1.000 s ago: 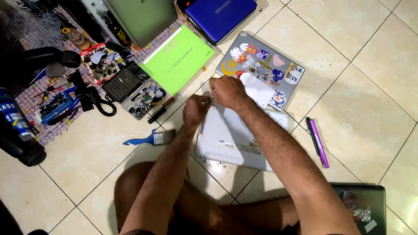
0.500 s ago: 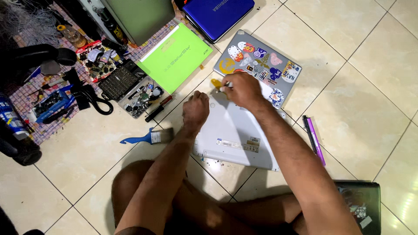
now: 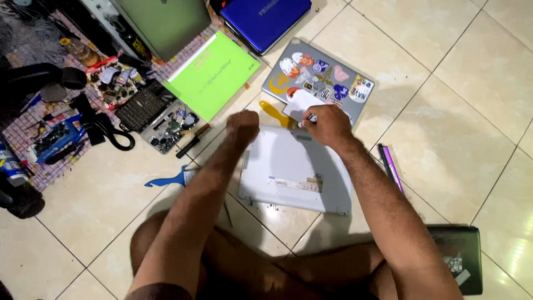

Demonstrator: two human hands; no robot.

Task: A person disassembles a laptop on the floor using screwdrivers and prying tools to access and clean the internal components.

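A white laptop (image 3: 294, 172) lies bottom-up on the tiled floor in front of my crossed legs. My left hand (image 3: 242, 128) is a closed fist at its far left corner; nothing shows in it. My right hand (image 3: 328, 125) rests at the far edge of the laptop, closed on a small tool (image 3: 311, 118) whose light tip pokes out to the left. A yellow-handled brush (image 3: 274, 113) lies just beyond the laptop between both hands. A white sheet (image 3: 302, 101) lies behind my right hand.
A grey laptop covered in stickers (image 3: 333, 69) lies beyond, with a blue laptop (image 3: 266, 16) and a green one (image 3: 214, 75) further back. Tool cases, bits and parts (image 3: 150, 108) crowd the left. A blue brush (image 3: 166, 179), purple pens (image 3: 391, 166) and a black device (image 3: 461, 255) lie nearby.
My hands, close together over the laptop's far edge a second ago, have spread apart: the left to the far left corner, the right to the far edge with the tool.
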